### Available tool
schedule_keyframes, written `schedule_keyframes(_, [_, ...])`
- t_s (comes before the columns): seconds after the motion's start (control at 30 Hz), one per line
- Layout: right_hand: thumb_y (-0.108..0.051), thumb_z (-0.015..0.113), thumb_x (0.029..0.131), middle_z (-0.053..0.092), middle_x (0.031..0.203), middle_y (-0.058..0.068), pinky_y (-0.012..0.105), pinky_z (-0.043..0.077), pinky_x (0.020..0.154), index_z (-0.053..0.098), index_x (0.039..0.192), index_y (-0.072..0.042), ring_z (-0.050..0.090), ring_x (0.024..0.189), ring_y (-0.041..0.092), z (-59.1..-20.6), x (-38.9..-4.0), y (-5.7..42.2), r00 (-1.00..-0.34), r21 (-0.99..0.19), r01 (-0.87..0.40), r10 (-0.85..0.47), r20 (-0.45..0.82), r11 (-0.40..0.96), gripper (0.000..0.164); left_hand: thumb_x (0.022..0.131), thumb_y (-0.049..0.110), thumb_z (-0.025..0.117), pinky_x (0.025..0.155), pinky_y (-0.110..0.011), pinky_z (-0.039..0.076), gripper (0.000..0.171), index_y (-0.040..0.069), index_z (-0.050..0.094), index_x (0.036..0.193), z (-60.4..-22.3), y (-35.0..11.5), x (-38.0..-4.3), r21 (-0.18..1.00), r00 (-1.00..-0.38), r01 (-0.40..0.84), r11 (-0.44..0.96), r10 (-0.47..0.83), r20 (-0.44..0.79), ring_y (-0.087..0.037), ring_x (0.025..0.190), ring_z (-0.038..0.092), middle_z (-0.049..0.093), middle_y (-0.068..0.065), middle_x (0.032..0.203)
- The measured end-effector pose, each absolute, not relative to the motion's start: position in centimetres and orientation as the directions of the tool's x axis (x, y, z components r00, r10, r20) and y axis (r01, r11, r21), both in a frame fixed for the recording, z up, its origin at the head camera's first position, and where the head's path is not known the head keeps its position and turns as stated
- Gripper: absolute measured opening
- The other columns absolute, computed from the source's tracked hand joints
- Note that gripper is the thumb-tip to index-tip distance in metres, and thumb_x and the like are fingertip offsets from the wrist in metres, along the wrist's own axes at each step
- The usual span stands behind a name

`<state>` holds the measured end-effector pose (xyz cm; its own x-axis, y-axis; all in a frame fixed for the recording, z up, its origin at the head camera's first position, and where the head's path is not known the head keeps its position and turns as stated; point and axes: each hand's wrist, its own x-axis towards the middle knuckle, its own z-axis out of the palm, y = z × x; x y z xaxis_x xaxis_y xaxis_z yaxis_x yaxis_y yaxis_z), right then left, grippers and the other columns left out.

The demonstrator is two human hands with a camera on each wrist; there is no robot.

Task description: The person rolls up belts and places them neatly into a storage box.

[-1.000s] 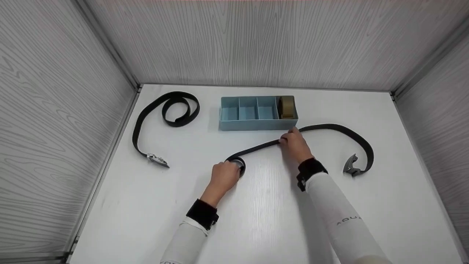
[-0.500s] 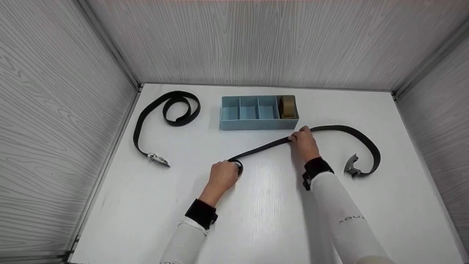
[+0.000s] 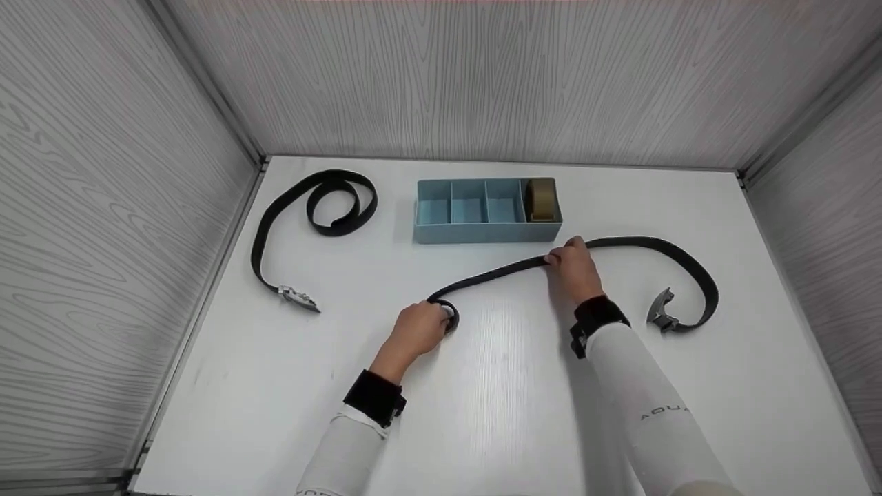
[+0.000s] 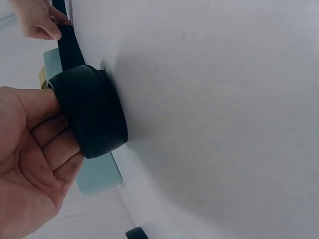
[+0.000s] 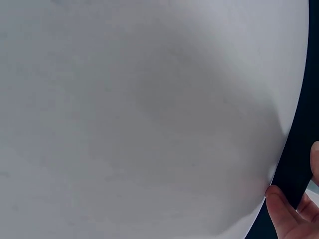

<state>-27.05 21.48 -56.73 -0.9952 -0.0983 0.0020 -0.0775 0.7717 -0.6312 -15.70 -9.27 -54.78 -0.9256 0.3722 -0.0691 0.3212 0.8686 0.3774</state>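
A black belt [image 3: 490,275] stretches between the two hands in the head view. Its near end is wound into a small coil [image 4: 92,112], with fingers of the left hand [image 3: 417,329] inside the loop, holding it; the thumb is hidden in the left wrist view. Farther right, the right hand [image 3: 576,271] pinches the strap [image 5: 299,144] between thumb and fingers, close to the tray's front. Beyond that hand the belt curves round to a metal buckle [image 3: 661,313] on the table.
A blue tray [image 3: 486,234] with several compartments stands at the back; a roll of brown tape [image 3: 543,198] fills its right one. A second black belt [image 3: 256,251], partly coiled, lies at the left with its silver buckle [image 3: 300,300]. Grey panels [image 3: 441,83] enclose the table.
The right hand has slid a little to the right with the strap, and the belt's right curve has shifted the same way. The left hand stays nearly in place at the coil.
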Motion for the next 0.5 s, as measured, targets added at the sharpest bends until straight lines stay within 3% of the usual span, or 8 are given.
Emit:
schedule_keyframes(0.17, [-0.011,0.063,0.096,0.045,0.102,0.019,0.046,0.043,0.083,0.072,0.097,0.005,0.051,0.091,0.032,-56.9,-27.0,21.4,-0.994,-0.623,-0.093,-0.103,0.019,0.777,0.019,0.093,0.005,0.058,0.064,-0.040,0.051,0.024,0.011,0.063,0.070,-54.8,-9.4,-15.6,0.422,-0.914,0.340,0.840,0.402,-0.063,-0.020,0.067,0.060,0.064,-0.004,0.072])
schedule_keyframes(0.33, [-0.011,0.063,0.096,0.047,0.100,0.017,0.045,0.045,0.081,0.072,0.099,0.004,0.053,0.089,0.031,-56.8,-26.7,21.1,-0.991,-0.568,-0.127,-0.129,0.037,0.813,0.018,0.088,0.007,0.062,0.057,-0.039,0.050,0.020,0.011,0.062,0.069,-55.8,-9.2,-15.4,0.360,-0.916,0.387,0.849,0.397,0.049,-0.020,0.062,0.060,0.061,-0.004,0.068])
schedule_keyframes(0.5, [-0.010,0.062,0.096,0.051,0.106,0.019,0.044,0.048,0.082,0.070,0.112,0.004,0.057,0.091,0.032,-56.2,-26.1,19.9,-0.980,-0.489,-0.184,-0.195,0.030,0.852,0.022,0.084,0.008,0.064,0.054,-0.039,0.048,0.025,0.011,0.054,0.061,-56.4,-8.9,-15.4,0.328,-0.920,0.391,0.860,0.374,0.118,-0.016,0.054,0.048,0.053,-0.001,0.060])
